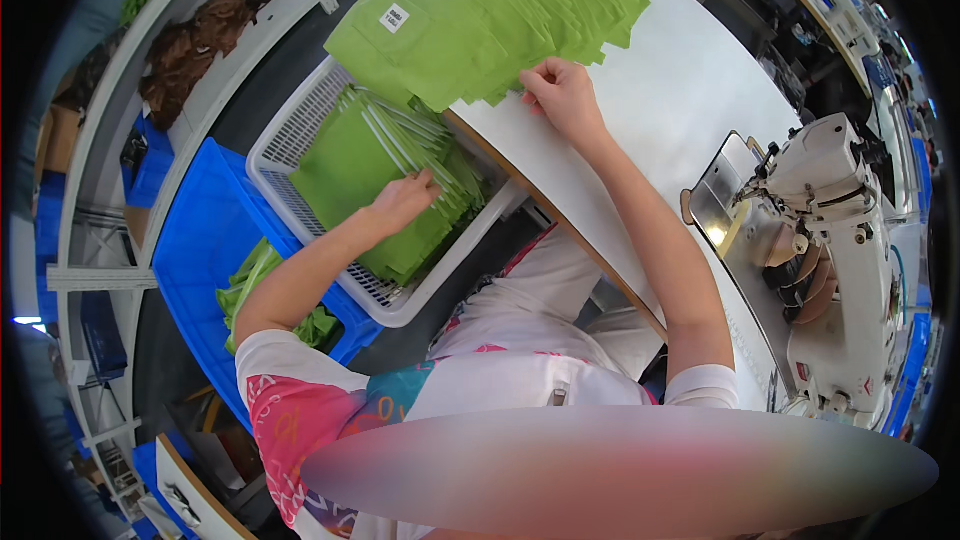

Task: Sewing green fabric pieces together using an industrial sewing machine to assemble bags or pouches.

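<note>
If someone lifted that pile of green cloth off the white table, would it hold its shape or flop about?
The green pile would probably sag, since its pieces look thin and softly creased. Its layers might slip out of line on the white table, as they overlap loosely with uneven edges.

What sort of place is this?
Most likely a garment sewing workshop: an industrial sewing machine stands at the white worktable, where green fabric pieces lie piled.
</note>
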{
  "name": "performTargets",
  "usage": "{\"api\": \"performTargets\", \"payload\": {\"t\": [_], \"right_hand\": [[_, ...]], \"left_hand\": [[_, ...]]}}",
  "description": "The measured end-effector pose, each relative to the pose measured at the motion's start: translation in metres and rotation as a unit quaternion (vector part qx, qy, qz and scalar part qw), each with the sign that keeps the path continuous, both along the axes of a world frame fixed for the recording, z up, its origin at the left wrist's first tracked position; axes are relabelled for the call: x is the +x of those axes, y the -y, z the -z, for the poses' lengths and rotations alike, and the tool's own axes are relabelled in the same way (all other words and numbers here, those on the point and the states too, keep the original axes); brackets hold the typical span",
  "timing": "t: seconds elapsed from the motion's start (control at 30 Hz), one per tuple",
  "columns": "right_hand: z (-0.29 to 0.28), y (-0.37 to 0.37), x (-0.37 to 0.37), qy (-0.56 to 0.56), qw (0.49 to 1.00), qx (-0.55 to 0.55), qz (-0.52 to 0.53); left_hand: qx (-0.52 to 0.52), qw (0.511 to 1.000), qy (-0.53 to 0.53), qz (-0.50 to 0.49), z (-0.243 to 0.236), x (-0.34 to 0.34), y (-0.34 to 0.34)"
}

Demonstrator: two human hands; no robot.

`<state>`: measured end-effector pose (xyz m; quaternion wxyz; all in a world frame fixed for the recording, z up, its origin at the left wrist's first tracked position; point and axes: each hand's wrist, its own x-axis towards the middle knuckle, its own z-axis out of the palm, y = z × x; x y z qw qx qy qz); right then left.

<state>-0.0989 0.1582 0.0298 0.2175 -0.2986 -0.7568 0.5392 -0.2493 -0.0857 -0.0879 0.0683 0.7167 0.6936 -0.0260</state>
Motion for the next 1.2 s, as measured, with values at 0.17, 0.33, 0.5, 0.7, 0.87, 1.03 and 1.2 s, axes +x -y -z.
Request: {"api": "performTargets", "payload": {"t": [0.17, 0.33, 0.5, 0.7, 0.87, 1.03, 1.2], "right_hand": [[0.007, 0.019, -0.061, -0.067, 0.931, 0.344, 0.107], [0.019, 0.008, -0.082, 0.056, 0.92, 0.373, 0.108], [0.019, -0.005, -0.028, 0.075, 0.955, 0.286, 0.027], [0.011, -0.026, -0.011, -0.024, 0.994, 0.108, 0.017], [0.006, -0.011, -0.005, -0.047, 0.882, 0.447, 0.143], [-0.026, 0.018, 0.055, -0.275, 0.956, 0.065, 0.08], [-0.019, 0.024, 0.168, -0.118, 0.963, -0.204, 0.132]], "left_hand": [[-0.02, 0.999, 0.014, 0.032, 0.003, -0.001, -0.008], [-0.037, 0.999, -0.01, 0.033, -0.001, 0.005, -0.013], [-0.013, 1.0, 0.005, 0.012, 0.013, 0.002, -0.007], [0.043, 0.993, 0.086, 0.066, -0.002, -0.007, -0.016], [0.14, 0.922, 0.338, -0.125, -0.011, -0.021, 0.017], [0.305, 0.767, 0.468, -0.316, -0.098, -0.013, 0.053], [0.364, 0.906, 0.218, -0.009, -0.177, 0.043, 0.012]]}}
